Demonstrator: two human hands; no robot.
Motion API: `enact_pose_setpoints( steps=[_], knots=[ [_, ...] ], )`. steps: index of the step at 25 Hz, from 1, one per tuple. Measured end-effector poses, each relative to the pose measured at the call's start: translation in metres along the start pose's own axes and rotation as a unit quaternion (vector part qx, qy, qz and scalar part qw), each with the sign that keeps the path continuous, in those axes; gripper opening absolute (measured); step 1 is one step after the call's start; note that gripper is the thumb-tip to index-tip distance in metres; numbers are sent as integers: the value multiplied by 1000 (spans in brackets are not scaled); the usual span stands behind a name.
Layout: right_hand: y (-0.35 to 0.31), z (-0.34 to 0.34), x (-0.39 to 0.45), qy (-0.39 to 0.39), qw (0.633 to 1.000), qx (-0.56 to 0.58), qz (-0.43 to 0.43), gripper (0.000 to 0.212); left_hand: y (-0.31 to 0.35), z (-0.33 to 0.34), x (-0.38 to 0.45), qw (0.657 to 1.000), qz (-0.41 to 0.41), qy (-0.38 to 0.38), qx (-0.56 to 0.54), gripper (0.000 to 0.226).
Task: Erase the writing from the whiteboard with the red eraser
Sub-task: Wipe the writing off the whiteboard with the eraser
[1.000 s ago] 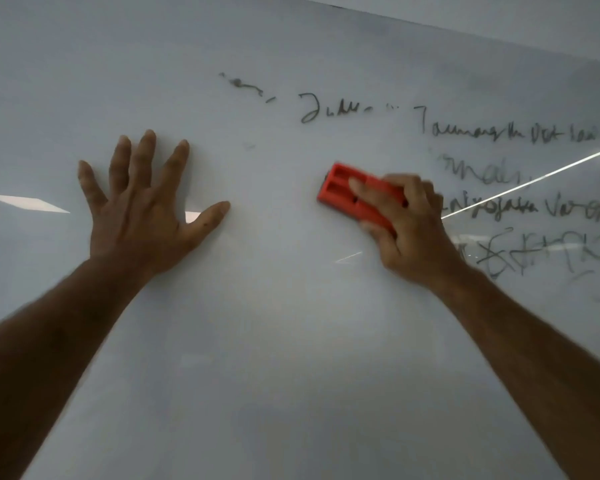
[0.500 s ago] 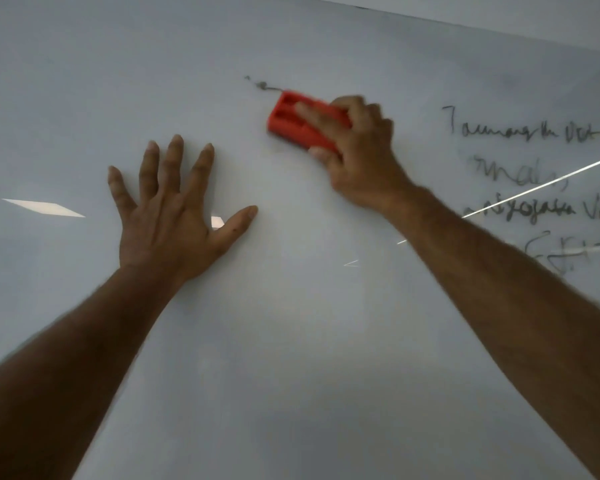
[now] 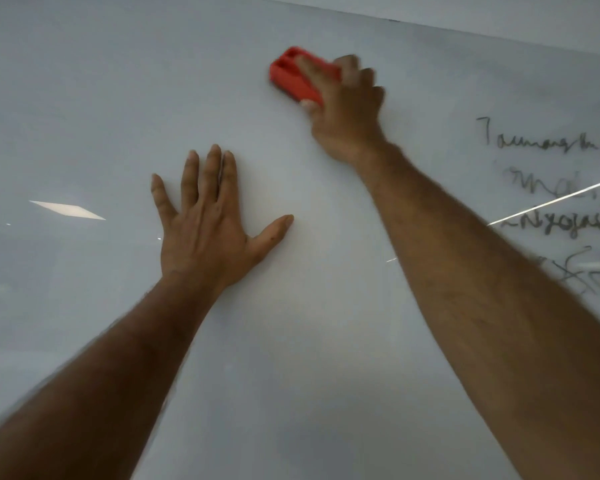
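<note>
A glossy whiteboard (image 3: 84,98) fills the view. My right hand (image 3: 347,116) grips the red eraser (image 3: 291,79) and presses it flat on the board near the top middle; its fingers cover the eraser's right half. My left hand (image 3: 208,230) lies flat on the board below and left of the eraser, fingers spread, holding nothing. Black handwriting (image 3: 548,188) in several lines remains at the right edge, partly cut off by the frame. The board around the eraser shows no marks.
The board's top edge (image 3: 465,31) runs across the upper right, with wall above it. Bright light reflections (image 3: 66,209) sit on the left of the board, and a thin reflected line (image 3: 551,202) crosses the writing.
My right hand swept the eraser up and left from beside the writing to the board's top middle. The scribbles and the word at the top are gone. My left hand stayed planted.
</note>
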State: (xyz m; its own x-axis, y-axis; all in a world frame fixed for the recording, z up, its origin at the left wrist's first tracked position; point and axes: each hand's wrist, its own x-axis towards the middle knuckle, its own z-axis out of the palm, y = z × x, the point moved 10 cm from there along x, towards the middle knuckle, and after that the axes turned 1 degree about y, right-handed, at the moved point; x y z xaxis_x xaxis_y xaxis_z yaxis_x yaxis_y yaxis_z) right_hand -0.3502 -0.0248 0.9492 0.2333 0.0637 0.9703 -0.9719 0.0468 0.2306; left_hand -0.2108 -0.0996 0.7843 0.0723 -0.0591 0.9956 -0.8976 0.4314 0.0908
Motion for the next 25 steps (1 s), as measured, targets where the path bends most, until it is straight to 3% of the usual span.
enact_pose_setpoints(
  steps=[3,6,10,14,16,18,23,25],
  knots=[
    [-82,17,-28,-25,987,4,-158,56,0,2,1,1000,7,-9,10,115],
    [-79,16,-29,-23,985,-1,-174,55,-1,3,1,1000,7,-1,3,116],
    [49,-14,-14,45,998,-34,10,57,-2,0,-1,1000,2,18,-17,115],
    [226,-65,-68,69,974,-76,200,57,-1,0,-1,1000,2,11,-26,109],
    [269,-78,-97,64,966,-66,241,58,0,-2,-3,999,8,9,-35,101],
    [257,-75,-117,59,977,-36,201,58,8,-4,-6,999,15,16,-48,89],
    [120,-63,-230,17,997,25,-76,51,102,13,-25,995,79,11,-56,78],
    [106,-66,-269,-18,989,33,-140,50,137,18,-29,993,102,15,-48,76]
  ],
)
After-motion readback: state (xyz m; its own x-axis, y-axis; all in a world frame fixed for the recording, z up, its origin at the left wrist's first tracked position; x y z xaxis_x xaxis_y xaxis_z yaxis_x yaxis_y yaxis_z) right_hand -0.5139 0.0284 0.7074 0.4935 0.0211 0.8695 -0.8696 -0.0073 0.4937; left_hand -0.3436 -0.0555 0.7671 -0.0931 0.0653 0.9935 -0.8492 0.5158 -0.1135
